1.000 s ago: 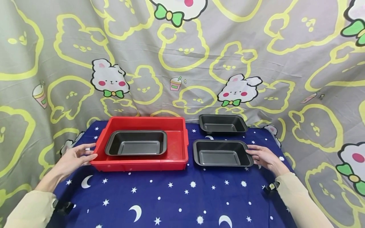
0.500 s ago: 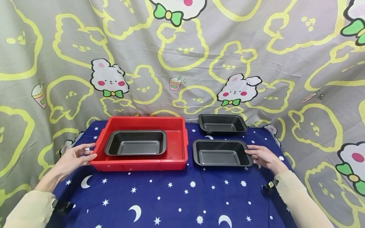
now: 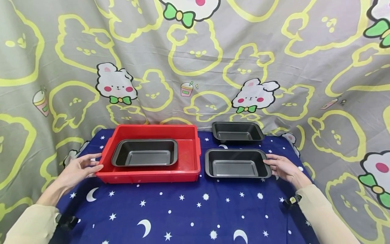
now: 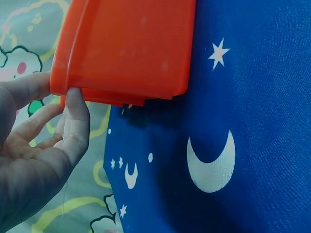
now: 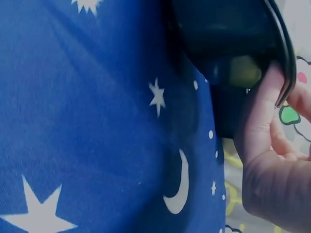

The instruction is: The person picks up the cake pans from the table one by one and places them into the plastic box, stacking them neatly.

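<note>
My left hand (image 3: pixel 77 171) pinches the left rim of a red plastic tray (image 3: pixel 189 154). In the left wrist view, the thumb (image 4: pixel 77 116) lies against the tray's wall below the rim and the other fingers are on its outer side. Inside the tray sits a dark loaf pan (image 3: pixel 149 157). My right hand (image 3: pixel 283 169) pinches the right rim of a second loaf pan (image 3: pixel 233 168), to the right of the tray. In the right wrist view, the thumb (image 5: pixel 267 104) is under the rim and the fingers are partly hidden behind it.
A third loaf pan (image 3: pixel 239 135) stands at the back right, just behind the one in my right hand. A dark blue cloth (image 3: pixel 182 217) with stars and moons covers the table. A patterned curtain (image 3: pixel 201 51) hangs close behind.
The loaf pan in my right hand looks slightly larger, and that hand has moved a touch to the right. The left hand and the red tray look unchanged.
</note>
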Action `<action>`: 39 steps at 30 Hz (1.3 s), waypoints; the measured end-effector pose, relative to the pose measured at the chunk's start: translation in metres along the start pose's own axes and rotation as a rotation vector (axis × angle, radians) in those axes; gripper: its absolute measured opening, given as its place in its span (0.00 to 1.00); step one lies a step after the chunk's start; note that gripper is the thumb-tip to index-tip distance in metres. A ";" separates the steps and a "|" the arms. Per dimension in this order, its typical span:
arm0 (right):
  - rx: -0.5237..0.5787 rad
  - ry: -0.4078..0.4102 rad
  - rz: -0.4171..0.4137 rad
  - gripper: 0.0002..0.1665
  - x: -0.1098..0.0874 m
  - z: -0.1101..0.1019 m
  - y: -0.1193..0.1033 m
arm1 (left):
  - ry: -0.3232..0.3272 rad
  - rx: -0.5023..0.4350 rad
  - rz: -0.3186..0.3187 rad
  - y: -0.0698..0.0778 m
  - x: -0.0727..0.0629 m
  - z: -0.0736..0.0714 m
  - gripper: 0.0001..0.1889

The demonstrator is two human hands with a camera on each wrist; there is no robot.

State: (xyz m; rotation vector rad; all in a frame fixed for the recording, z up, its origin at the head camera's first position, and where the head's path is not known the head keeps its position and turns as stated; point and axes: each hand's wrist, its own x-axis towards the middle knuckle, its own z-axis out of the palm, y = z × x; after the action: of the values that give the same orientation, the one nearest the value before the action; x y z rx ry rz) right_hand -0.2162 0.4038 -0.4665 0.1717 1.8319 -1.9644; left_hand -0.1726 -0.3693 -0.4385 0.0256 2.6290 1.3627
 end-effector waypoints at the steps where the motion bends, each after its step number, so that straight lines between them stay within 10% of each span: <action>1: 0.012 0.002 -0.004 0.13 -0.002 0.001 -0.001 | 0.000 0.001 0.001 0.000 0.000 0.000 0.37; 39: 0.106 0.124 -0.145 0.17 -0.038 0.028 -0.021 | -0.006 -0.004 -0.003 0.005 -0.003 0.001 0.39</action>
State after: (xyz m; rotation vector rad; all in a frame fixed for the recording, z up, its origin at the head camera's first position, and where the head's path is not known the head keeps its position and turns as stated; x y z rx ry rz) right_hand -0.1846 0.3861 -0.4291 0.2025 1.8638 -2.1978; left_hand -0.1698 -0.3662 -0.4346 0.0242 2.6200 1.3653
